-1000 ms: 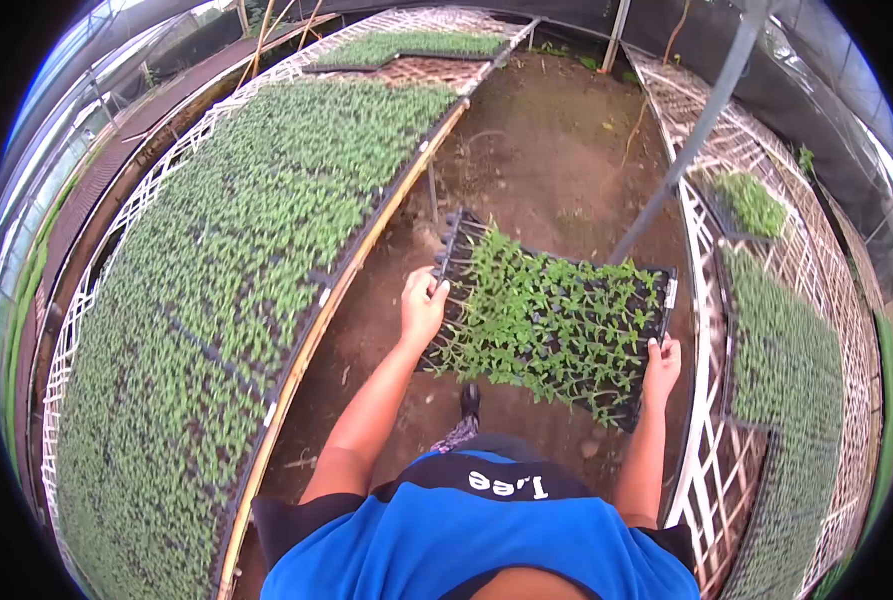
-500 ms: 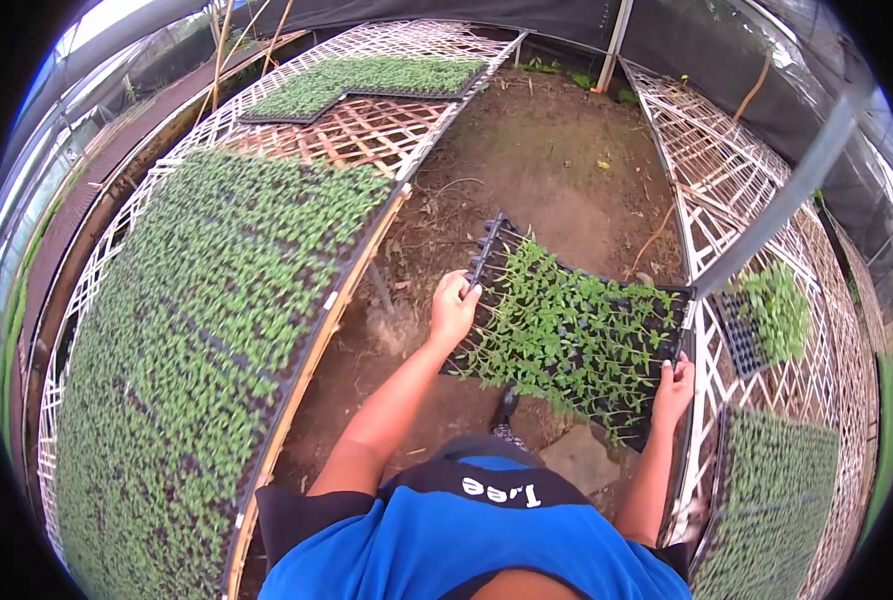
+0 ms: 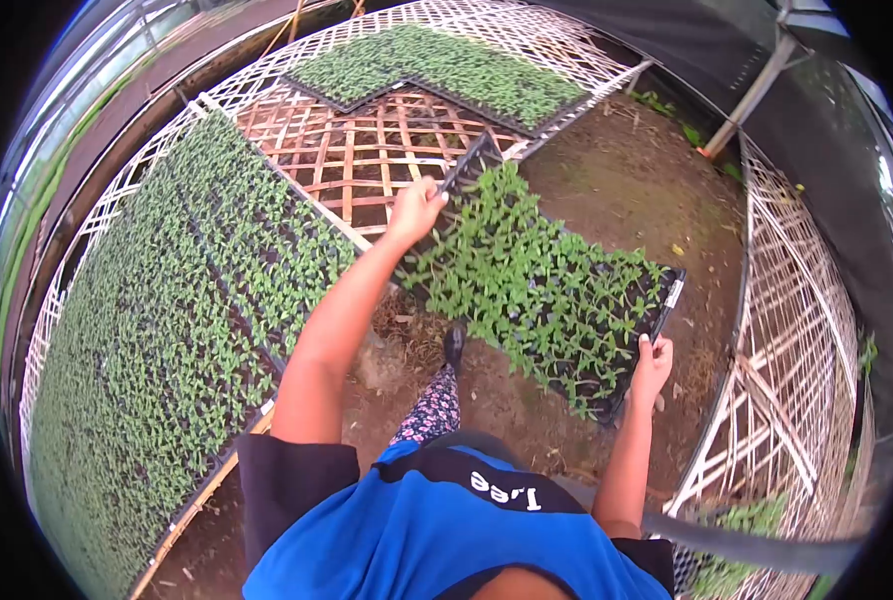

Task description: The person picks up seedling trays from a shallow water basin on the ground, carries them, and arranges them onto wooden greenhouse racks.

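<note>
Between my hands hangs a black seedling tray (image 3: 654,318) full of green seedlings (image 3: 531,285), held over the dirt path. My left hand (image 3: 416,211) grips its left edge, fingers closed on the rim. On the opposite short edge, my right hand (image 3: 650,368) is closed with the thumb on top of the rim. The tray's far left corner overlaps the edge of the slatted bench (image 3: 366,150) in this view. Large blocks of seedlings in trays (image 3: 166,340) cover the near part of that bench, below my left forearm.
More seedling trays (image 3: 446,75) lie at the bench's far end, beyond a bare stretch of lattice. A second slatted bench (image 3: 786,330) runs along the right, with a metal pole (image 3: 756,550) crossing its near end. Dark netting (image 3: 686,45) closes off the back.
The tray in my hands has moved forward and left, toward the bare lattice on the left bench. My body has advanced along the path, and one leg now shows stepping forward.
</note>
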### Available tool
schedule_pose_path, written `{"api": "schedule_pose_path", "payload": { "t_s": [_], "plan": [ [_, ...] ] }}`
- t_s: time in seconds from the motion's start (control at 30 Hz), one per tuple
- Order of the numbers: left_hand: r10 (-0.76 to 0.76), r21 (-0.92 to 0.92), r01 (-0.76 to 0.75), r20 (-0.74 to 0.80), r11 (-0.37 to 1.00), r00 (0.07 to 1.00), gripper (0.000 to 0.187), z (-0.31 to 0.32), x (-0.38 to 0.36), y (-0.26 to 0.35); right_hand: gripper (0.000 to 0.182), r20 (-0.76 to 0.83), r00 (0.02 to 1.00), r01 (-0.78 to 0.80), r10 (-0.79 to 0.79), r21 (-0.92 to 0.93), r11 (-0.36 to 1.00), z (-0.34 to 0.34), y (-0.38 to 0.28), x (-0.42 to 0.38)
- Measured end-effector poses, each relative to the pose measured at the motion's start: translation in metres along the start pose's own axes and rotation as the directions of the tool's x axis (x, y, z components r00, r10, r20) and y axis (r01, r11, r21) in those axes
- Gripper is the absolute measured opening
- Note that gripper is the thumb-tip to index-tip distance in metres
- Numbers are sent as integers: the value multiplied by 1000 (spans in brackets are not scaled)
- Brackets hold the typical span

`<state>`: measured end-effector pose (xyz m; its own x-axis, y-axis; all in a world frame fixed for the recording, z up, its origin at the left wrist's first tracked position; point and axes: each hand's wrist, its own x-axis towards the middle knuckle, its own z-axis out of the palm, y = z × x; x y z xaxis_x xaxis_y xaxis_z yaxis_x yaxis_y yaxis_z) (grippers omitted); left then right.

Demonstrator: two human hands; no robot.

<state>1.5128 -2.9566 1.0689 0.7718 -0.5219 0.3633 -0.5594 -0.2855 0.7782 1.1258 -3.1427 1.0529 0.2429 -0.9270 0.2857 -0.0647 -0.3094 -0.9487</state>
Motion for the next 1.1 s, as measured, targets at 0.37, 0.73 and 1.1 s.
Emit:
{"api": "schedule_pose_path", "payload": {
  "t_s": [0.37, 0.73, 1.1],
  "plan": [
    [-288, 540, 213, 57, 814, 956, 29, -19, 377, -189, 22, 299, 869, -479, 395, 301, 825, 301, 78, 206],
    [-428, 570, 371, -38, 733, 903, 30, 32, 533, -401, 22, 285, 701, -712, 653, 309, 630, 452, 162, 267],
    [-561, 663, 340, 147, 668, 815, 24, 56, 565, -516, 14, 227, 606, -795, 762, 215, 568, 474, 194, 262]
  ]
}}
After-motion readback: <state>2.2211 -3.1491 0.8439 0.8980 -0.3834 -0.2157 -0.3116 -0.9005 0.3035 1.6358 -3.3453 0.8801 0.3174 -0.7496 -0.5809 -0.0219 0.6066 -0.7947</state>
